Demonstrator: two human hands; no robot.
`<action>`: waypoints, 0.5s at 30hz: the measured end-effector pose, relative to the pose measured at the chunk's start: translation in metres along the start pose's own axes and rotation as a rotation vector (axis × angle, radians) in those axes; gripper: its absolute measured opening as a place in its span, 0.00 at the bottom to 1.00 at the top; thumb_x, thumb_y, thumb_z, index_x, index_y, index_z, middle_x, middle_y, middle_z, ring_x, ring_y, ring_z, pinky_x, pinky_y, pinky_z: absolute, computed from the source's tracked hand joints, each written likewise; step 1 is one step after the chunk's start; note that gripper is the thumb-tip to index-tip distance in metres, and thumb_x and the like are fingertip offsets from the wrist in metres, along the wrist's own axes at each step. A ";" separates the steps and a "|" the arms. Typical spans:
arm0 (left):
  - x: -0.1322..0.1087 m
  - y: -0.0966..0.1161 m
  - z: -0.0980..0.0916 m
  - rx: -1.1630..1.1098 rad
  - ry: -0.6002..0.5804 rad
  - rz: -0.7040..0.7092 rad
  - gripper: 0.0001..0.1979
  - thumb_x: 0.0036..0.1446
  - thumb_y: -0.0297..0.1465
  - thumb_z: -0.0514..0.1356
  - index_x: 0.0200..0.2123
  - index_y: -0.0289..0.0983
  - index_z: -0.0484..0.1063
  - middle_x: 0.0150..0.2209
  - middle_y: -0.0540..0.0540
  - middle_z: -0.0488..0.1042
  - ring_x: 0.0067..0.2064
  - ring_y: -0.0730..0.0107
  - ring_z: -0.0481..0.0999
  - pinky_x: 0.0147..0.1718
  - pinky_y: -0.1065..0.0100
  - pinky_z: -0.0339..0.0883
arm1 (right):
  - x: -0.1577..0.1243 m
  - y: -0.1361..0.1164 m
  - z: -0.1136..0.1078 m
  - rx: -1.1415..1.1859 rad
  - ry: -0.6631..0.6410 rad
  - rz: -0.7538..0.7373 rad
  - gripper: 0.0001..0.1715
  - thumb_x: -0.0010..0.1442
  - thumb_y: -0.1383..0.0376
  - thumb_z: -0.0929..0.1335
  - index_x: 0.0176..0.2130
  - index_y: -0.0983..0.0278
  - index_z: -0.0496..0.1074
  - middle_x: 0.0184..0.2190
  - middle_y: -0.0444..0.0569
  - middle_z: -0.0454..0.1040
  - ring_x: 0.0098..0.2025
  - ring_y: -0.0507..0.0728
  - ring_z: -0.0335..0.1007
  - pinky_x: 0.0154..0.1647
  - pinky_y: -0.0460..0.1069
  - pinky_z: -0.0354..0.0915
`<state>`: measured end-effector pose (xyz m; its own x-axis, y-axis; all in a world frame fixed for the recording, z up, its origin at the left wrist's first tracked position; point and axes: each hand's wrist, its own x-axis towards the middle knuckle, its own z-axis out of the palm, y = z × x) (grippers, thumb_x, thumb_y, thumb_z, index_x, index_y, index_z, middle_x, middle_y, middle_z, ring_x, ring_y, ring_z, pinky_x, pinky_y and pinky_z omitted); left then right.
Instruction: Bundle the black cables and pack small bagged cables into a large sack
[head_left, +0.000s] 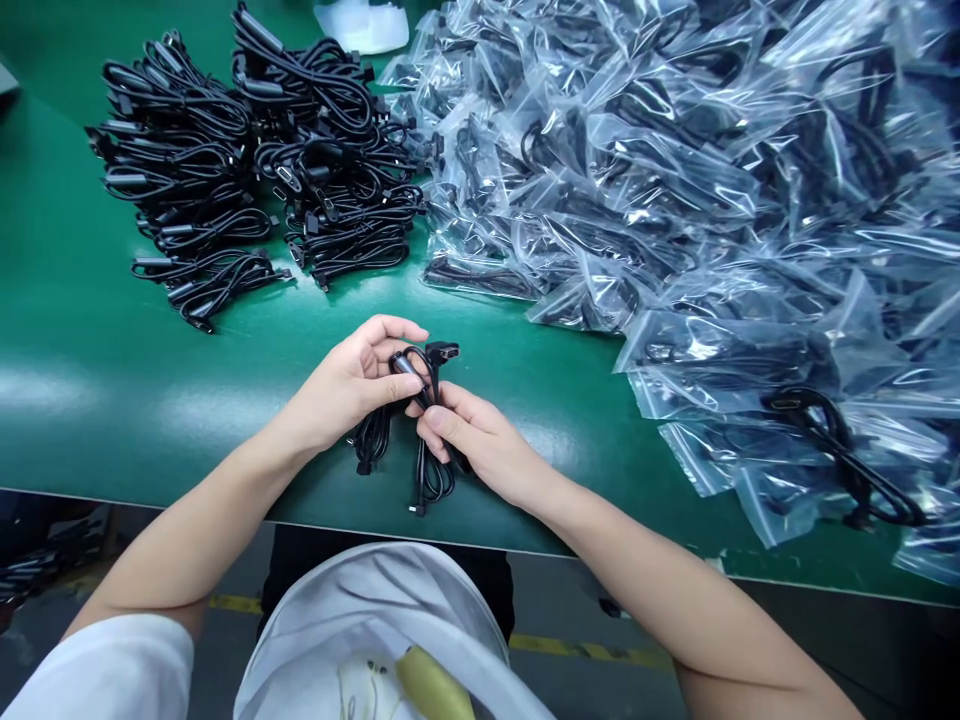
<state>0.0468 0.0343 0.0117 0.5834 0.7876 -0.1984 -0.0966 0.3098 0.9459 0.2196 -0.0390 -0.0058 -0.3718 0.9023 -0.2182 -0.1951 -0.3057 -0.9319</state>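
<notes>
Near the table's front edge, both hands hold a coiled black cable [433, 478]. My left hand [367, 375] pinches its upper part, thumb pressed on a dark grey barrel-shaped section. My right hand [472, 435] is closed around the middle of the coil, thumb on top. A wide black connector [441, 351] sticks up above the fingers, and a small plug hangs at the bottom. Another bundled black cable [372, 438] is under my left hand; whether it lies on the table or is joined to the held one, I cannot tell.
Two stacked rows of coiled black cables [202, 200] lie at the back left. Clear plastic bags with cables inside [660, 200] heap up across the right side. One unbagged cable [844, 455] rests on the bags. White translucent plastic [364, 25] lies at the back of the green table [90, 400].
</notes>
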 end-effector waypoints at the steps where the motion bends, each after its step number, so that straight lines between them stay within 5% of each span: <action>1: 0.000 0.000 0.000 -0.005 -0.005 -0.002 0.19 0.54 0.27 0.69 0.48 0.37 0.68 0.34 0.50 0.76 0.31 0.76 0.76 0.33 0.72 0.72 | 0.000 0.000 0.000 0.012 0.005 -0.001 0.22 0.64 0.48 0.68 0.41 0.65 0.67 0.23 0.37 0.62 0.24 0.48 0.56 0.30 0.47 0.57; 8: -0.001 -0.001 -0.003 0.004 -0.078 0.035 0.16 0.57 0.27 0.67 0.49 0.38 0.72 0.37 0.49 0.76 0.34 0.76 0.75 0.35 0.73 0.72 | 0.000 0.001 -0.004 0.221 -0.026 0.138 0.22 0.61 0.49 0.71 0.40 0.65 0.69 0.23 0.40 0.71 0.22 0.47 0.64 0.25 0.44 0.60; 15: -0.002 0.000 -0.005 0.163 -0.031 0.067 0.18 0.61 0.38 0.65 0.54 0.43 0.74 0.38 0.49 0.73 0.36 0.73 0.73 0.37 0.71 0.70 | -0.003 -0.007 -0.004 0.320 -0.050 0.204 0.23 0.60 0.49 0.72 0.40 0.66 0.70 0.19 0.37 0.68 0.16 0.46 0.59 0.16 0.41 0.57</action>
<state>0.0415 0.0348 0.0108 0.6051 0.7859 -0.1275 -0.0060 0.1646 0.9863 0.2255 -0.0387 0.0003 -0.4750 0.7994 -0.3679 -0.3833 -0.5643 -0.7312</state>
